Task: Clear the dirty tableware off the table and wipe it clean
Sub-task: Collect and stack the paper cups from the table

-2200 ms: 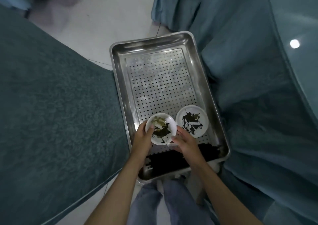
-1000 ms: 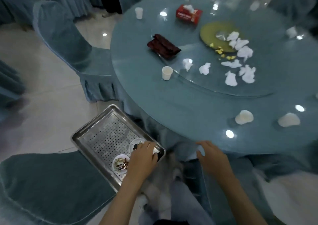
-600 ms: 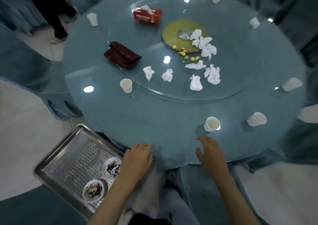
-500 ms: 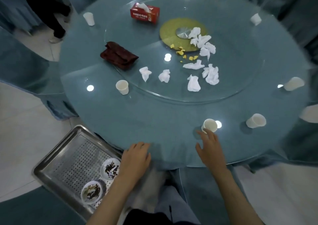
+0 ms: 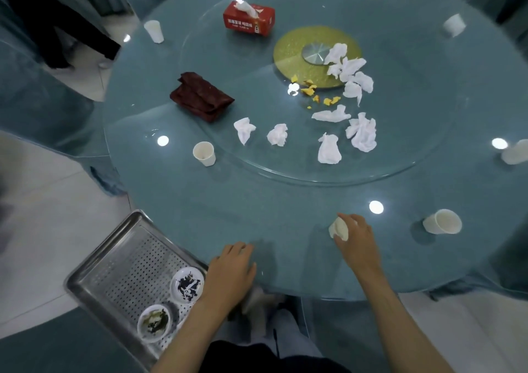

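**Cup in hand at the banquet table**
Your right hand (image 5: 358, 242) curls around a white paper cup (image 5: 339, 229) on the round table (image 5: 257, 215), on your side of the glass turntable (image 5: 400, 110). Your left hand (image 5: 233, 270) lies loose-fingered, also on your side of the turntable. Crumpled tissues (image 5: 361, 132) and a red tissue box (image 5: 248, 20) sit on it.

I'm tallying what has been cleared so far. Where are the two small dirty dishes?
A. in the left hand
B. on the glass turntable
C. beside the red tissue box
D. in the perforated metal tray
D: the dish with dark residue and the dish with greenish scraps both lie on the perforated floor of the metal tray, beside the left hand, which holds nothing.
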### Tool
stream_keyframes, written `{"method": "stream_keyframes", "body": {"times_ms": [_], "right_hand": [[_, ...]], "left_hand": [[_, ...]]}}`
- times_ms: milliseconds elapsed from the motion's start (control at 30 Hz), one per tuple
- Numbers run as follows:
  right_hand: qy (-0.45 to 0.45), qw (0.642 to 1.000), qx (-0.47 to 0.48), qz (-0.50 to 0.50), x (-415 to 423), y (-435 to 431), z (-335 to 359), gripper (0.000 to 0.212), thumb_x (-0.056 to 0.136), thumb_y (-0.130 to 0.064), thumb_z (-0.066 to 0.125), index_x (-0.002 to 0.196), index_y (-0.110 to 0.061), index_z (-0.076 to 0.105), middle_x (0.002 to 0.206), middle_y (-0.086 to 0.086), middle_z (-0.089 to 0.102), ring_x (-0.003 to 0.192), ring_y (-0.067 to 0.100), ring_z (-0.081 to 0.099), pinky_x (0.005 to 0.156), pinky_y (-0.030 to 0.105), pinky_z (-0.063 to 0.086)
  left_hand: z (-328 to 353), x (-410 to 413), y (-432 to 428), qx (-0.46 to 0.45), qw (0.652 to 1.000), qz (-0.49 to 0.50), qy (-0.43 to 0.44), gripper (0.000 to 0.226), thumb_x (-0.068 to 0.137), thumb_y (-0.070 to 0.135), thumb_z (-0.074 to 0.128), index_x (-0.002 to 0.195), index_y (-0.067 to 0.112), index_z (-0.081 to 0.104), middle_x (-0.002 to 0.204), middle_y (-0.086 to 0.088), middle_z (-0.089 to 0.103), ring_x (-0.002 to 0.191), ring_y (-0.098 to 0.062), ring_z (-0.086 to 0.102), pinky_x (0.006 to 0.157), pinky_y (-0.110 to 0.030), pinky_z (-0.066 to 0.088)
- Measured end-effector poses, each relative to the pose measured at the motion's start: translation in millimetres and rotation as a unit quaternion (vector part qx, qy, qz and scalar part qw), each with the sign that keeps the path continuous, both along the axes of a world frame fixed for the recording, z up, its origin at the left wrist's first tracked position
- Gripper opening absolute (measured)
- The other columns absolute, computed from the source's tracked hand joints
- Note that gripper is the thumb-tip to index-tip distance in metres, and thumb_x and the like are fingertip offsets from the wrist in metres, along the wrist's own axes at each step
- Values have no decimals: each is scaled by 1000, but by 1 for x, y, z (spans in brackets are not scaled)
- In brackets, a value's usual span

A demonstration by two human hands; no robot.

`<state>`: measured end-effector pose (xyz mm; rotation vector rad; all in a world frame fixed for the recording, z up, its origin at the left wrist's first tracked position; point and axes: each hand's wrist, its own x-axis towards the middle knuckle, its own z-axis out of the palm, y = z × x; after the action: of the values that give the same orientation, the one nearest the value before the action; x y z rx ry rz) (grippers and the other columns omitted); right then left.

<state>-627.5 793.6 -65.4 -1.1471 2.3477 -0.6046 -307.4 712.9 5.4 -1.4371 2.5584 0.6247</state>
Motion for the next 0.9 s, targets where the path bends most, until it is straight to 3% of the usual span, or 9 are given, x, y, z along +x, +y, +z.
{"method": "stream_keyframes", "body": {"times_ms": [100,300,367,533,667,767,833,900], "right_hand": [[-36,996,-44,62,28,-17,13,64,80,-17,84,139,-24,59,133,0,55,118,26,57,102,39,49],[-49,969,-125,209,119,-54,51,64,87,-43,76,145,-30,53,137,-11,54,125,8,52,109,21,40],[-57,960,-134,238,145,-70,60,65,87,-46,74,146,-29,52,138,-11,55,127,6,52,110,16,36],[-78,943,-124,299,194,-109,68,69,86,-47,76,147,-26,53,141,-7,56,132,9,51,114,22,37],[-111,926,-110,344,224,-142,69,69,91,-60,66,147,-22,52,142,-9,54,132,4,49,113,19,37],[-125,929,-76,339,233,-176,59,73,90,-72,55,148,-28,49,137,-14,53,126,2,52,105,23,43],[-104,935,-73,331,232,-203,47,66,91,-60,61,147,-26,50,134,-12,54,122,8,55,103,29,46],[-65,941,-71,325,229,-235,35,59,92,-35,69,145,-17,53,136,1,56,123,22,55,108,36,44]], "left_hand": [[-1,0,-8,36,999,-7,27,49,93,43,49,137,22,58,136,4,60,124,-24,55,93,-44,54],[-6,15,-36,40,993,2,109,80,81,59,43,153,24,44,148,8,51,135,-18,47,102,-40,50],[-5,21,-50,44,988,22,148,84,76,60,49,152,25,45,146,8,54,134,-16,49,103,-40,49],[-6,56,-78,19,976,68,204,66,75,55,75,132,24,61,126,10,67,117,-17,60,95,-32,49],[-3,96,-92,26,961,155,229,58,78,62,73,125,30,63,121,13,68,111,-13,61,90,-29,49],[1,126,-99,22,947,222,233,59,78,62,71,129,34,62,123,15,66,113,-11,59,88,-25,47],[1,146,-101,15,939,258,227,60,78,58,77,131,36,60,126,17,65,115,-10,58,85,-21,42],[1,164,-101,15,929,296,224,61,78,57,80,131,39,58,126,19,64,114,-8,57,83,-21,41]]}}
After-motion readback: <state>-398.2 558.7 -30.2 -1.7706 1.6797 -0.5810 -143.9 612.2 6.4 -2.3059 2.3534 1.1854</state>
